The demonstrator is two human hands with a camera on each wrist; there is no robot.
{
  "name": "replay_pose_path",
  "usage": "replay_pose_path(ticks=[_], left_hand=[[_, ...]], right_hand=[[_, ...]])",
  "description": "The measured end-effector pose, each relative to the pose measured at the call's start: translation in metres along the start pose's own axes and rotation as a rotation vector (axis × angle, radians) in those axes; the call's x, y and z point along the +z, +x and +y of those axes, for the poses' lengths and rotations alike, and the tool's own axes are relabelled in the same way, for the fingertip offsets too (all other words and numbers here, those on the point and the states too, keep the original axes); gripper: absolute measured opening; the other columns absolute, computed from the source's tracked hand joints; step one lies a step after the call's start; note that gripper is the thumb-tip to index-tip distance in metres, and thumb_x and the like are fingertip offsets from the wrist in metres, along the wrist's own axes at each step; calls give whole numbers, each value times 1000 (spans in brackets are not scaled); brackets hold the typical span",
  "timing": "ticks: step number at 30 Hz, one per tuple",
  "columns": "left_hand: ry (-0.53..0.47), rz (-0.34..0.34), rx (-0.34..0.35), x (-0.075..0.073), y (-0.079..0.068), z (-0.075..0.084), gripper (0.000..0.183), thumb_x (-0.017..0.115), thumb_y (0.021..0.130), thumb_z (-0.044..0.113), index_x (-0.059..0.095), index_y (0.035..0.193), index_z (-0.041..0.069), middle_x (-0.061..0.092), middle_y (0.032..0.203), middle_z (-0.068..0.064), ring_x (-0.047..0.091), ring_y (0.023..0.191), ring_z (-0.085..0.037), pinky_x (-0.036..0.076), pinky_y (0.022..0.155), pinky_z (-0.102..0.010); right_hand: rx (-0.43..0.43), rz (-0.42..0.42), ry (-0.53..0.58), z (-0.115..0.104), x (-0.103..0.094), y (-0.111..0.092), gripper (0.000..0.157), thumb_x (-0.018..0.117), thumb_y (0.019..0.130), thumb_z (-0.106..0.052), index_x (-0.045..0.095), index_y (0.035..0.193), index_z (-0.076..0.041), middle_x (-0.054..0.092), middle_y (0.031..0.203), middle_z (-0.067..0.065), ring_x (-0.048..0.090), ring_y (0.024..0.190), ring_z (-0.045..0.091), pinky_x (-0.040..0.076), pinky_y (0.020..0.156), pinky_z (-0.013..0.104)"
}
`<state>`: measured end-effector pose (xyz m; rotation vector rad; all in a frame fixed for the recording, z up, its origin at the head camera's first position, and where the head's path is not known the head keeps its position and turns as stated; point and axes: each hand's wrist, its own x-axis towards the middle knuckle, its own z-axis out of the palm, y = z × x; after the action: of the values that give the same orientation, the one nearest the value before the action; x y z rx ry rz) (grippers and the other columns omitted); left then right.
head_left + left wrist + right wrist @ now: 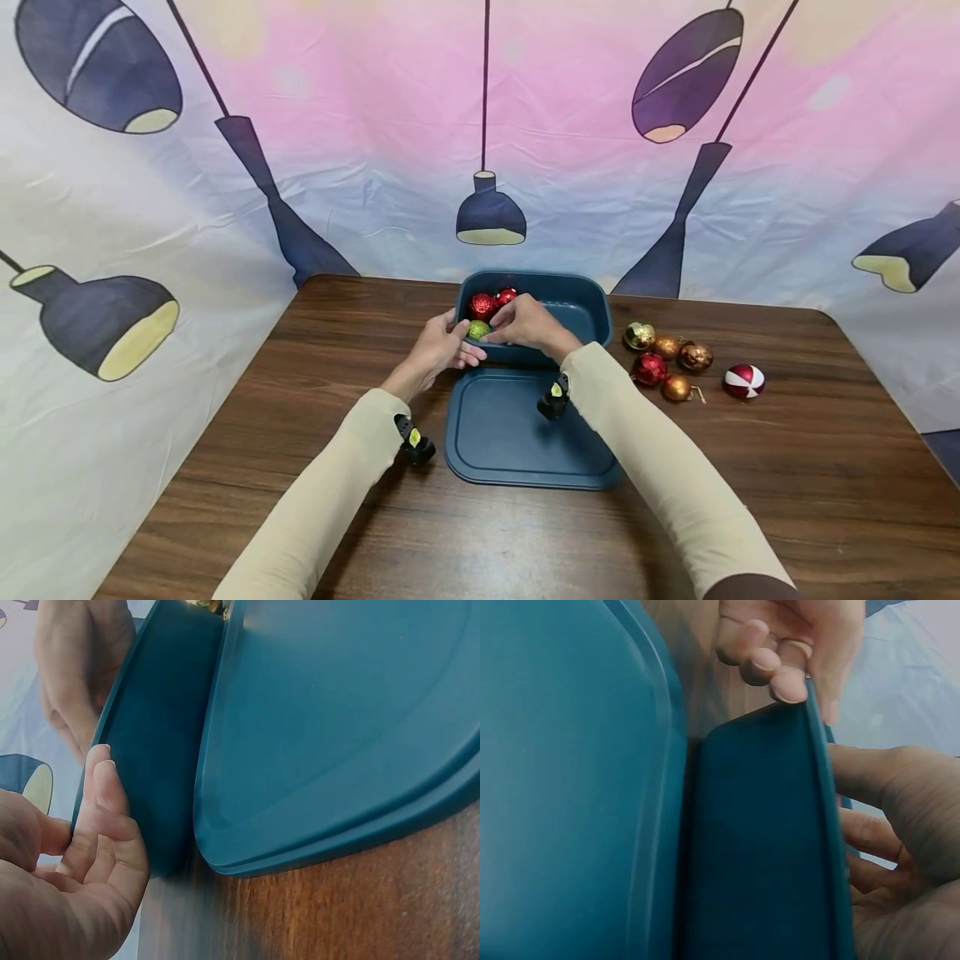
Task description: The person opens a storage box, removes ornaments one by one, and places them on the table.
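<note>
Where a box (517, 355) sits, wood-grain table (487, 533), lamp-print backdrop (405, 125), probably cloth.

Smooth plastic box (512, 355), glossy baubles (650, 368)

A: Between left hand (438, 350) and right hand (528, 322)?
B: See one bauble (477, 331), in the box (517, 356), with two more baubles (482, 305) just behind
A: On the near side of both hands?
B: Find the lid (517, 433), on the table (337, 358), in front of the box
A: Right of the right hand?
B: Count six baubles (677, 387) on the table, one farthest right
</note>
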<state>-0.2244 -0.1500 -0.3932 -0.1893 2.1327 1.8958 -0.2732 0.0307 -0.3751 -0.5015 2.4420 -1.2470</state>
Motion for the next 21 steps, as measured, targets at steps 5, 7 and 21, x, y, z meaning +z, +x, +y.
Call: replay_pose_path(ticks=[5, 7, 21], left_hand=[[5, 0, 1, -1, 1, -1, 58, 40, 112, 24, 16, 164, 16, 75, 81, -14, 70, 61, -14, 54, 58, -22], [3, 3, 4, -1, 1, -1, 58, 40, 112, 24, 15, 164, 15, 75, 80, -14, 70, 60, -13, 53, 58, -22], [-12, -3, 1, 0, 0, 0, 59, 39, 112, 23, 14, 164, 14, 74, 78, -13, 70, 60, -14, 53, 57, -22]], right_hand=[[10, 15, -6, 0, 7, 4, 33, 81, 88, -12, 74, 115, 4, 73, 113, 17, 70, 97, 26, 58, 84, 35], [11, 22, -7, 0, 9, 7, 33, 82, 87, -14, 74, 115, 4, 72, 114, 17, 69, 99, 26, 57, 85, 36], [22, 29, -26, 6, 14, 17, 32, 83, 86, -17, 76, 112, 1, 73, 115, 15, 69, 94, 23, 57, 84, 35]])
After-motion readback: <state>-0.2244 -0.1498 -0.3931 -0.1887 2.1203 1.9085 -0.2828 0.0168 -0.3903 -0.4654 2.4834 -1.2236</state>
